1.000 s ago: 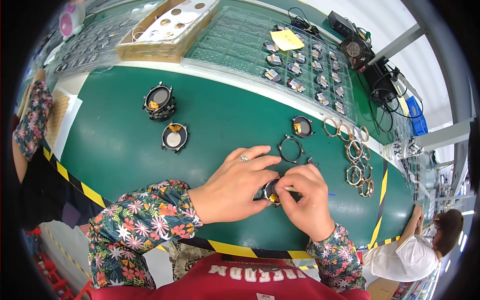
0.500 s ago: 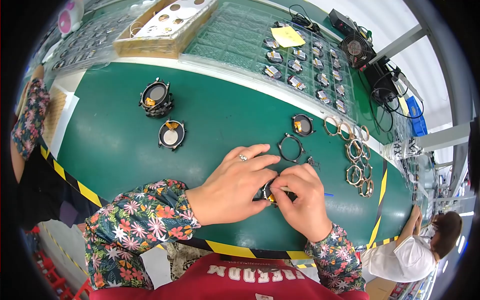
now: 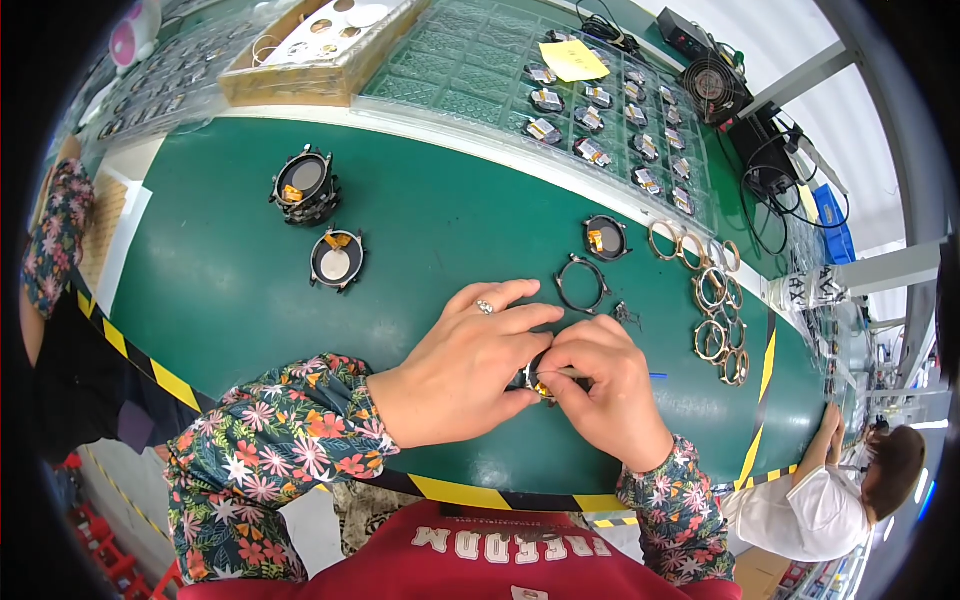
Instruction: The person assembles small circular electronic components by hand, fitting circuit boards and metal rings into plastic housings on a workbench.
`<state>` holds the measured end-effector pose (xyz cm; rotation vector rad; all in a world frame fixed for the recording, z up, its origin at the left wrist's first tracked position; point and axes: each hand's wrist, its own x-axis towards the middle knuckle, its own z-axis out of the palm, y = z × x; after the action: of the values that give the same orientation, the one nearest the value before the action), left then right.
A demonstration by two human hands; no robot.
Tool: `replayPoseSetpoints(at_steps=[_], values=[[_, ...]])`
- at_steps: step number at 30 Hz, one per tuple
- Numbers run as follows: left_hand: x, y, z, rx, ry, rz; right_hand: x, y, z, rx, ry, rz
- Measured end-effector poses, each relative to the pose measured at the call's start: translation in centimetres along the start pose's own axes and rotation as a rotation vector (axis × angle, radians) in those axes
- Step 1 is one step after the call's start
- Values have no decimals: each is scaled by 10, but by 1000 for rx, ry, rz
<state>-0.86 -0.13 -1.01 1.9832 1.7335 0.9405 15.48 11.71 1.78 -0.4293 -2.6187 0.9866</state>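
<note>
My left hand steadies a small round watch case against the green mat, its fingers largely covering it. Closed in a pinch, my right hand holds a thin pale stick-like tool at the case's right side. A bit of yellow-orange flex shows at the case's lower edge. Past my right hand a thin blue tip sticks out; whether it belongs to the tool I cannot tell. Just beyond my fingers lie an empty black watch frame and a dark watch case with an orange flex.
Left of centre sit a stack of watch cases and a single case. Gold and silver rings lie to the right, dark scraps nearer. Behind are a clear parts tray and a cardboard box. Other people sit at both sides.
Both hands keep their hold on the case. The right hand has turned slightly, and its tool has shifted a little. The view has moved slightly.
</note>
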Motion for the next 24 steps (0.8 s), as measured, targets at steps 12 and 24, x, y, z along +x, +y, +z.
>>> replayPoseSetpoints(at_steps=[12,24], values=[[-1,-1,0,1,3,-7,-2,-2,6,-40,104,11],[0,0,-1,2,-5,-12,-1,1,5,-14,65,4]])
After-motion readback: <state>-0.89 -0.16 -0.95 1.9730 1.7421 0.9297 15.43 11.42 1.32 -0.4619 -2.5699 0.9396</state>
